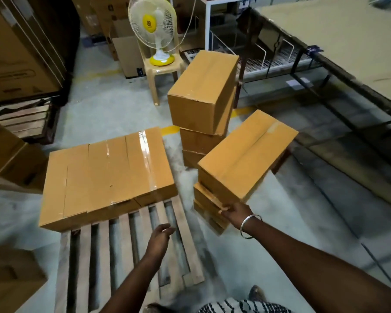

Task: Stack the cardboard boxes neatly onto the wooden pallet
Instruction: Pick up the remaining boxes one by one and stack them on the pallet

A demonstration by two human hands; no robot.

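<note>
Wooden pallet [131, 251]: far half carries a flush layer of taped boxes [106, 177]; near slats bare. Tilted top box [246, 157] sits on the short floor stack beside the pallet's right edge. Right hand [235, 213] grips its near corner; left hand [159, 240] loose, empty. Advice: add the left hand, lift level, butt against the layer.

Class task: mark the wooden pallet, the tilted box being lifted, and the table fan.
wooden pallet [104, 256]: head view, a bare slat.
tilted box [246, 157]: head view, its top face.
table fan [152, 23]: head view, the yellow hub.

Matt cardboard boxes [108, 177], glossy tape; rough wooden pallet [127, 256].
</note>
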